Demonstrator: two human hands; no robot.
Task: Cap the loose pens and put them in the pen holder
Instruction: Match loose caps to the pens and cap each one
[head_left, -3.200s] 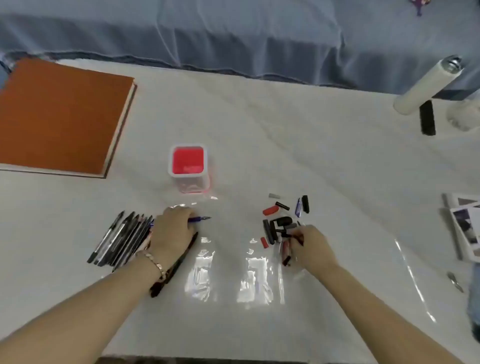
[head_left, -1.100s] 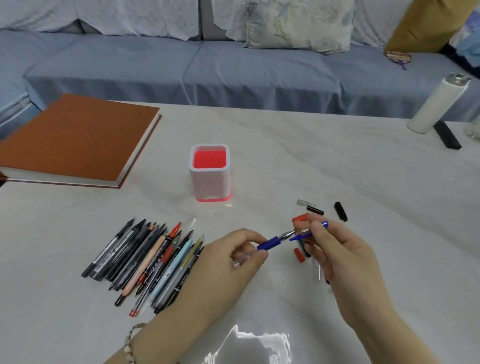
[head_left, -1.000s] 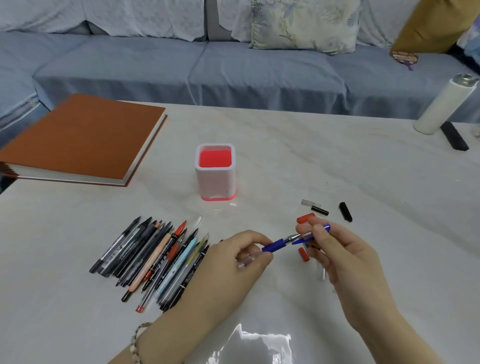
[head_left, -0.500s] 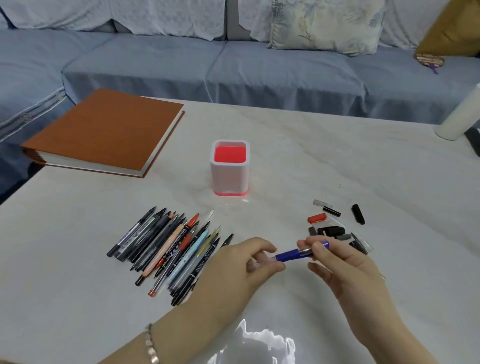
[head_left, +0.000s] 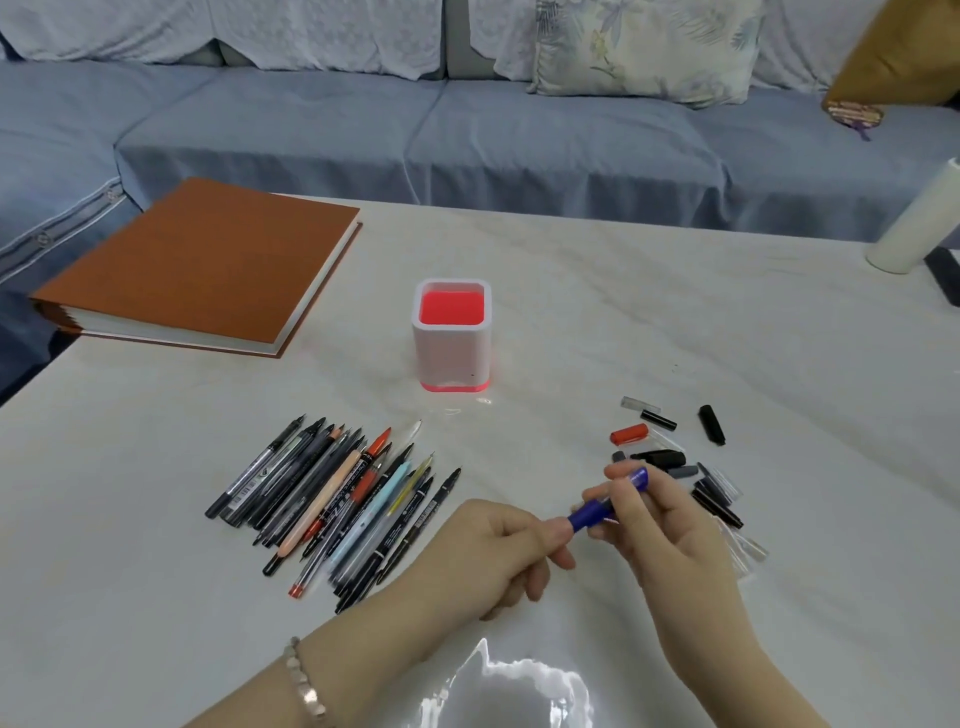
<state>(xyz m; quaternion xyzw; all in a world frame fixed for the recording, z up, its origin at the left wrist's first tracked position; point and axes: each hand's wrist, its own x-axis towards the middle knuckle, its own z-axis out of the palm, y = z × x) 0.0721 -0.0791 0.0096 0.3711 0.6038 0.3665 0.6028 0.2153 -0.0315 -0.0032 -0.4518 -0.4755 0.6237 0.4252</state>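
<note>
A blue pen (head_left: 592, 513) is held between both hands just above the table. My left hand (head_left: 498, 551) grips its rear end. My right hand (head_left: 654, 525) closes around its front, where the blue cap (head_left: 639, 477) sits on the tip. Several uncapped pens (head_left: 337, 499) lie in a row to the left of my hands. Loose caps (head_left: 670, 457), black, red and clear, are scattered to the right. The pen holder (head_left: 452, 335), white with a red inside, stands upright behind the pens and looks empty.
A thick brown book (head_left: 202, 265) lies at the back left of the white table (head_left: 649, 312). A white bottle (head_left: 914, 228) stands at the far right edge beside a black object. A blue sofa runs behind the table.
My left hand picked a blue pen from the row and my right hand a blue cap from the pile. The hands came together and the cap now sits on the pen tip.
</note>
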